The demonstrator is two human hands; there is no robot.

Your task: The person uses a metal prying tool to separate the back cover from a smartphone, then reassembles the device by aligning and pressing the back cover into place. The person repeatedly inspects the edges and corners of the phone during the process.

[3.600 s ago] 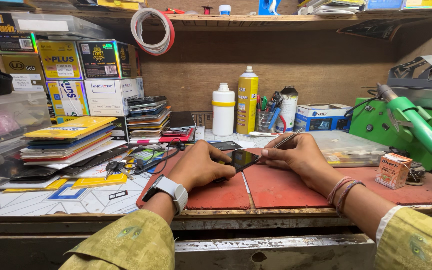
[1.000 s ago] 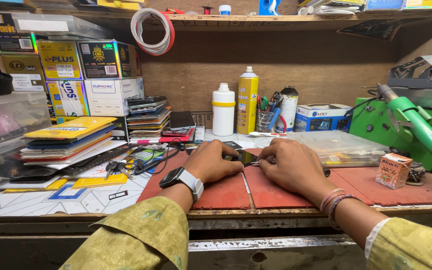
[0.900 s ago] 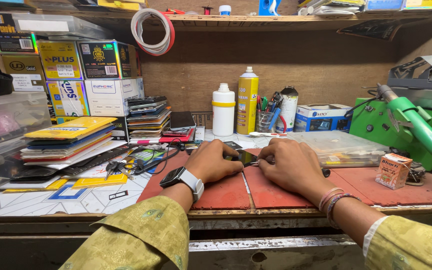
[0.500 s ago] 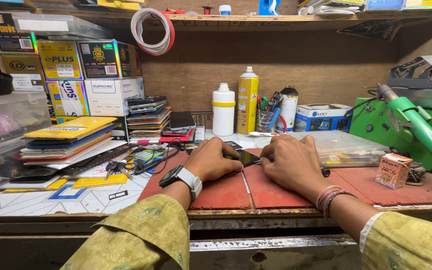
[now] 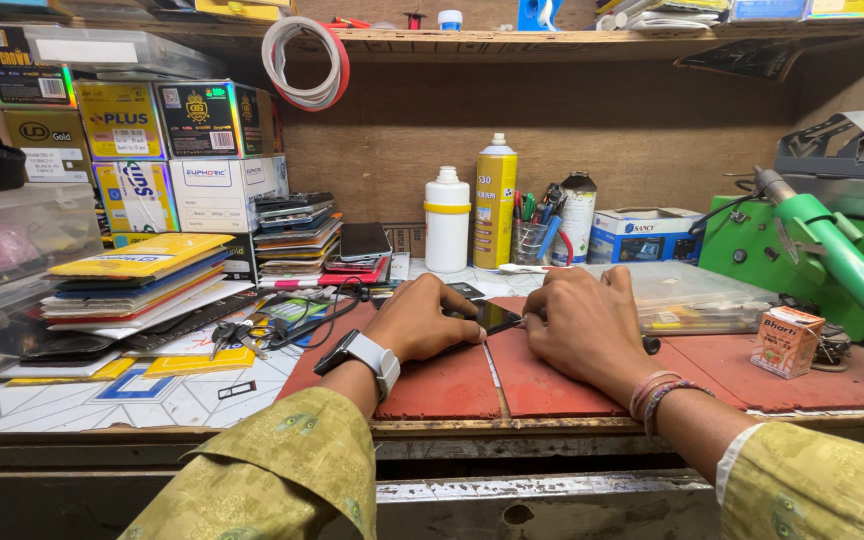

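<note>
Head view — both hands [image 5: 507, 325] pinch a dark phone [image 5: 495, 316].

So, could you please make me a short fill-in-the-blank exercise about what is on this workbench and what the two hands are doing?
1. Both hands rest on a dark ____ lying on the red mat.
2. The left hand has a ____ on its wrist.
3. Behind the hands, the white bottle stands to the left of a tall ____ spray can.
4. To the right of the right hand, a small ____ carton stands on the mat.

Missing words: phone; watch; yellow; orange.
</note>
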